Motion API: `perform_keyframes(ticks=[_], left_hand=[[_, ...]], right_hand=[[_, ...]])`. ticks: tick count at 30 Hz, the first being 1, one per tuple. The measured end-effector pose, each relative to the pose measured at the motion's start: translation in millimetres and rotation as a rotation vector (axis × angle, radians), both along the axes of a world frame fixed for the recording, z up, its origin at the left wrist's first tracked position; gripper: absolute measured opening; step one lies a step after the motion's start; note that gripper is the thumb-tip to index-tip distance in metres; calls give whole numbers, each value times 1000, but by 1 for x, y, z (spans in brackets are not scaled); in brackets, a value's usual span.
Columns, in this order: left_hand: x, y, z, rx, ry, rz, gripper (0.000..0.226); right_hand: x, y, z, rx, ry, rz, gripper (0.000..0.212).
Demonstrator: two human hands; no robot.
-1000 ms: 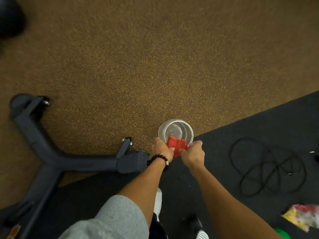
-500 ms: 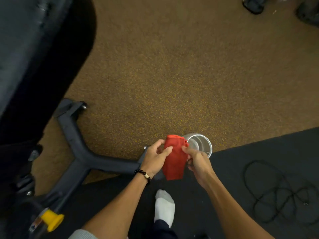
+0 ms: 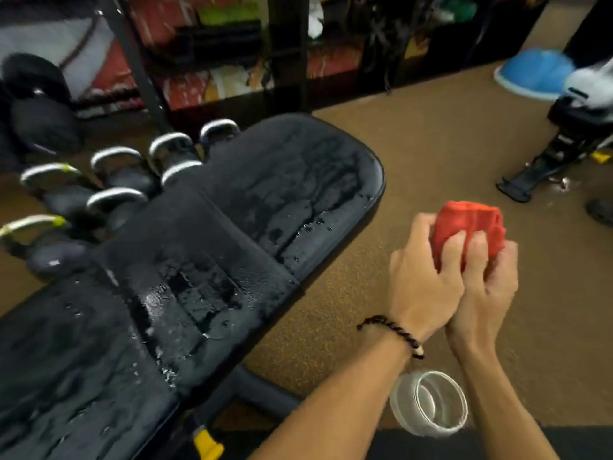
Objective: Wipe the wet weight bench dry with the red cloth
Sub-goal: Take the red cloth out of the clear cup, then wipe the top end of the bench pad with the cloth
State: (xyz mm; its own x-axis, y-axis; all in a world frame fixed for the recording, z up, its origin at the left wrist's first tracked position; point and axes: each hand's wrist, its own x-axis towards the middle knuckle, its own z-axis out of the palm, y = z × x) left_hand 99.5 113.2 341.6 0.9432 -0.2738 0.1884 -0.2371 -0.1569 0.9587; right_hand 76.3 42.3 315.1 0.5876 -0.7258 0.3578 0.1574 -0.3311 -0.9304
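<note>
The black padded weight bench (image 3: 205, 260) runs from the lower left up to the middle, its surface shiny with water drops and puddles. To its right, above the brown floor, both hands clasp the bunched red cloth (image 3: 464, 224). My left hand (image 3: 421, 280), with a dark bracelet on the wrist, wraps the cloth from the left. My right hand (image 3: 487, 290) presses against it from the right. The cloth is apart from the bench.
A clear plastic cup (image 3: 431, 403) stands on the floor below my wrists. Several kettlebells (image 3: 116, 180) line the bench's far left side. Dark shelving (image 3: 265, 61) fills the back. A blue dome (image 3: 534, 74) and a machine foot (image 3: 544, 167) lie at the right.
The view swung up from the floor to the bench. Both hands lifted the cloth away from the cup and bunched it into a ball.
</note>
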Motion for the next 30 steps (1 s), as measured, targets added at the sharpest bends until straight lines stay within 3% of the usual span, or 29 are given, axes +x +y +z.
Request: perform_keyframes(ticks=[3,7,11,17,21,26,30], left_hand=[[8,15,47,-78,-145,55,11],[35,60,90,-108,-175,102,14],[67,108,108,-63,-13,94,16],[84,150,106,-98,384,-15,21],[79,155,104,-34,438,0,21],[63,156,117,-164,564,11,23],[52,171,134,-284,586,-1,22]], right_hand=[[12,7,48,-111,-45,37,28],[33,28,98,-269,-52,186,31],[59,49,114,-336,56,277,34],[70,80,114,-300,208,411,33],[70,85,113,-333,299,466,25],[68,77,127,-206,423,455,20],[57,90,140,-406,399,503,32]])
